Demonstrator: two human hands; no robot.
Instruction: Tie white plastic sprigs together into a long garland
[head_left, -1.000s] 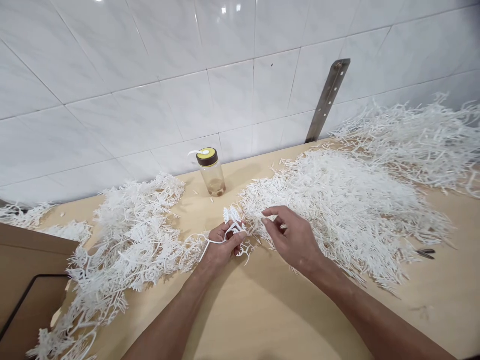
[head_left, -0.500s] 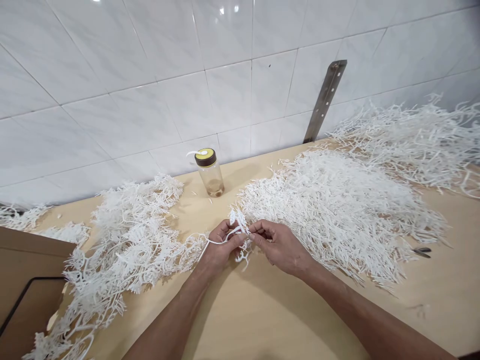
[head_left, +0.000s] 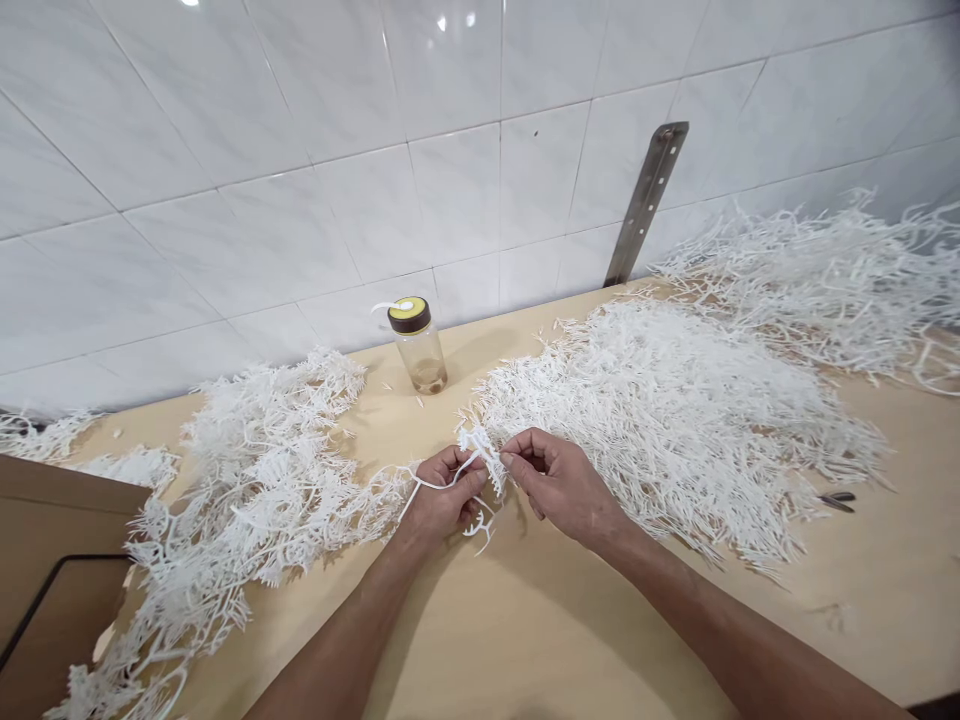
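Note:
Between thumb and fingers, my left hand [head_left: 444,492] grips a white branching plastic piece [head_left: 474,462], whose thin prongs stick out above and below the fingers. Just to its right, my right hand [head_left: 553,482] has thumb and forefinger pinched together at the prongs' edge; whatever it may hold is too small to make out. A heap of small white sticks [head_left: 675,420] lies behind and right of my right hand. Left of my left hand spreads a pile of white branched pieces [head_left: 277,480], reaching almost to my wrist.
A clear jar [head_left: 421,355] with a dark and yellow lid stands near the tiled wall. A metal strip [head_left: 646,205] leans there. More white strands [head_left: 832,280] lie back right, small dark snips [head_left: 838,501] at right, a cardboard box [head_left: 60,570] at left.
My right hand has moved slightly up and away from my left fingers. The white piece has turned a little in my left hand, its prongs now pointing more to the right.

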